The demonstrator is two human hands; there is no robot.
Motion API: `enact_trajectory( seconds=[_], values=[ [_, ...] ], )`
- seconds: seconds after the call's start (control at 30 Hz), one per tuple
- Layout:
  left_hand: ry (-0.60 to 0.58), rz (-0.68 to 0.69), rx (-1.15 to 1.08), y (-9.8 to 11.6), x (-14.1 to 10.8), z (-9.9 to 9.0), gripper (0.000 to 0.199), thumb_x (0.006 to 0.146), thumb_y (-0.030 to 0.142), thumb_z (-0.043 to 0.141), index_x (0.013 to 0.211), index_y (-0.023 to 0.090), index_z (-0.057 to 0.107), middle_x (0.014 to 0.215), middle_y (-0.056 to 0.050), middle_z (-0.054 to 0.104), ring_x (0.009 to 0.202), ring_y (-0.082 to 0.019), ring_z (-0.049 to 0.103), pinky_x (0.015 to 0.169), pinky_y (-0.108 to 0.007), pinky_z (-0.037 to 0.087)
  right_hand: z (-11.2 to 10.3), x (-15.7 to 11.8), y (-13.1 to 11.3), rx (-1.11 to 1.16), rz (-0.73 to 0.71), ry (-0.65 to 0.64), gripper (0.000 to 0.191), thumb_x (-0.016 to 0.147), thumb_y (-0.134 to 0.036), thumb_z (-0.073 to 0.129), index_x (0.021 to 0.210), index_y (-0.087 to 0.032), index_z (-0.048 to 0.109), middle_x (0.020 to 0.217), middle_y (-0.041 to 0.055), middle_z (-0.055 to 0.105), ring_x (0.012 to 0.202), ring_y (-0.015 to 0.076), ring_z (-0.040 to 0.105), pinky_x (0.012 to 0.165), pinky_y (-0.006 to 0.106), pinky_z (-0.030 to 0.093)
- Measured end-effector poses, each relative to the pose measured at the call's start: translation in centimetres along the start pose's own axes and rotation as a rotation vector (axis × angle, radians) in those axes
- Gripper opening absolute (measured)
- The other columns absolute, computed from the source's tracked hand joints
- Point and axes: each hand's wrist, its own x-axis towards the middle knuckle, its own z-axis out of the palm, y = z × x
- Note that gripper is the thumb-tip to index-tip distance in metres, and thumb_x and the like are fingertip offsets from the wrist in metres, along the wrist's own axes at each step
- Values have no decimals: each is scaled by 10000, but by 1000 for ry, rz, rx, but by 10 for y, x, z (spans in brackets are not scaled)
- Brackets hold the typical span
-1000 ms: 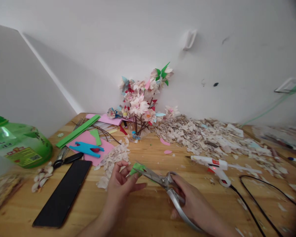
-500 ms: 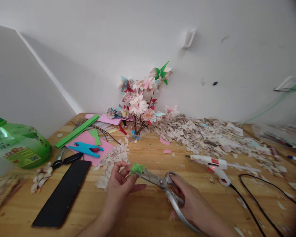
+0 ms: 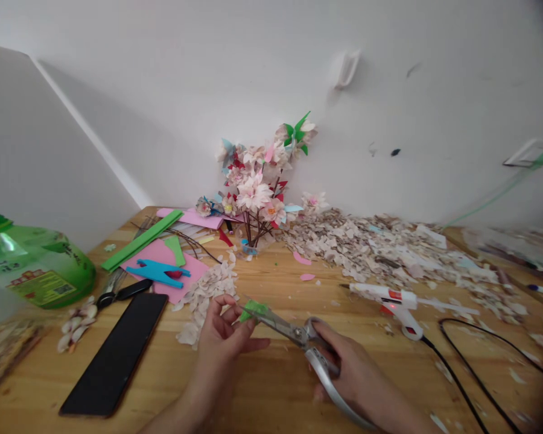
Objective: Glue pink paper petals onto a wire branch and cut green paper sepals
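Note:
Between the thumb and fingers of my left hand (image 3: 224,340) is pinched a small piece of green paper (image 3: 256,311). My right hand (image 3: 350,367) grips the silver handles of a pair of scissors (image 3: 284,327). The blades point left and lie across the green paper, close to my left fingertips. Both hands are above the wooden table (image 3: 271,398) near its front. The exact line where the blades meet the paper is too small to make out.
A phone (image 3: 115,355), blue plier-like tool (image 3: 158,273) and green bottle (image 3: 40,265) lie left. Behind stand handmade flowers (image 3: 253,191) beside a heap of pale flakes (image 3: 362,247). On the right rests a glue gun (image 3: 384,296) with a black cord (image 3: 452,374).
The scissor blades have shifted slightly over the green paper, their tips now nearer my left fingers. The green paper sits at a slightly different angle. Everything else has stayed in place.

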Motion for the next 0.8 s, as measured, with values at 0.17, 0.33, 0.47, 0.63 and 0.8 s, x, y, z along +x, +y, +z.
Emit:
enact_trajectory(
  seconds=[0.17, 0.33, 0.47, 0.63, 0.8],
  values=[
    [2, -13, 6, 2, -2, 2, 451, 568, 174, 747, 828, 220, 382, 688, 52, 598, 709, -151, 634, 548, -310, 562, 2, 0, 1, 10, 7, -7, 407, 474, -238, 755, 751, -218, 457, 621, -81, 469, 569, 113, 378, 502, 190, 293],
    [11, -29, 3, 3, -3, 3, 453, 566, 170, 744, 835, 222, 384, 685, 43, 614, 708, -161, 640, 540, -309, 564, 4, 1, 2, 6, 17, 7, 329, 510, -229, 685, 707, -229, 421, 584, -81, 436, 543, 110, 364, 488, 192, 283],
    [3, -24, -10, 3, -2, 3, 454, 567, 150, 742, 836, 220, 383, 676, 53, 608, 669, -133, 626, 543, -315, 568, 5, 1, 3, 3, 37, 29, 327, 503, -222, 672, 697, -229, 409, 583, -78, 453, 538, 112, 381, 488, 194, 294],
    [-13, -18, -14, 4, -2, 3, 450, 569, 138, 739, 826, 216, 378, 691, 40, 629, 671, -135, 623, 532, -325, 570, 5, 0, 4, 19, 35, 11, 375, 480, -219, 707, 709, -231, 410, 584, -83, 477, 540, 114, 399, 483, 193, 301],
    [-13, -19, -36, 4, -2, 2, 450, 564, 143, 745, 814, 214, 378, 685, 48, 629, 635, -115, 613, 536, -327, 572, 4, -1, 1, -52, -14, 59, 326, 517, -216, 668, 775, -226, 468, 709, -38, 556, 621, 152, 471, 556, 220, 358]
  ],
)
